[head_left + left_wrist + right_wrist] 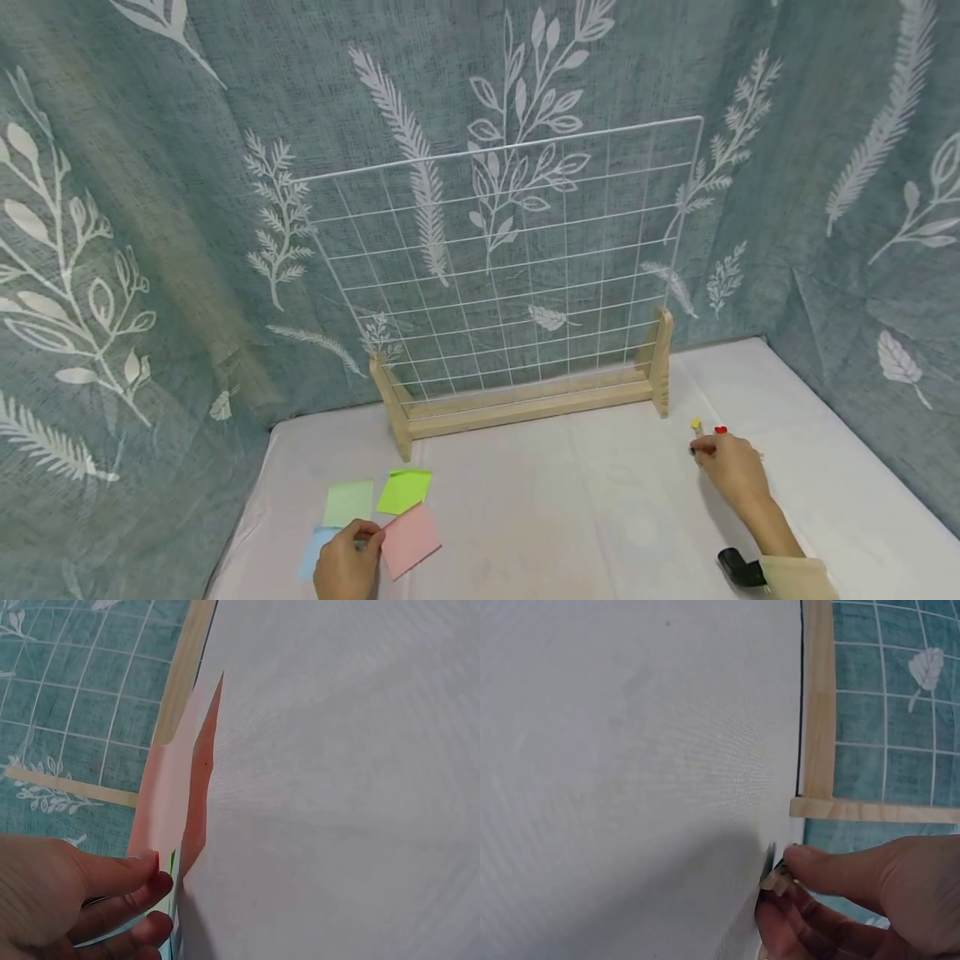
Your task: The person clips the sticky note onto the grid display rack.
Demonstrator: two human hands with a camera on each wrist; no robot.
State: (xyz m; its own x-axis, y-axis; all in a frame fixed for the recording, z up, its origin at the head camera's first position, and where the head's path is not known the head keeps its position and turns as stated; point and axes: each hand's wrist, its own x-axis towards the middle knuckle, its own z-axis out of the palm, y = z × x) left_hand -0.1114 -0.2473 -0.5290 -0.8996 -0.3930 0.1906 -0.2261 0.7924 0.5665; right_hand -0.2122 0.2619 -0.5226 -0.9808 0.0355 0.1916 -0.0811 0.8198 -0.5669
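My left hand [348, 562] pinches a pink square sticky note [411, 540] by its left edge, thumb against fingers. In the left wrist view the pink note [166, 791] stands out tilted from the fingertips. Beside it lie a pale green note [348, 503], a bright green note [405, 492] with a bent top edge, and a blue note [315, 550] partly behind the hand. At the right, my right hand [735, 475] holds a small wooden clothespin [778, 881] between thumb and fingers, low over the white surface. A yellow-topped clip [697, 426] and a red piece [721, 430] show just beyond it.
A white wire grid [510, 267] stands upright in a wooden base [532, 410] at the back of the white table [540, 500]. A black object [741, 568] lies by the right sleeve [798, 577]. Leaf-patterned grey-green cloth [187, 250] hangs around the table.
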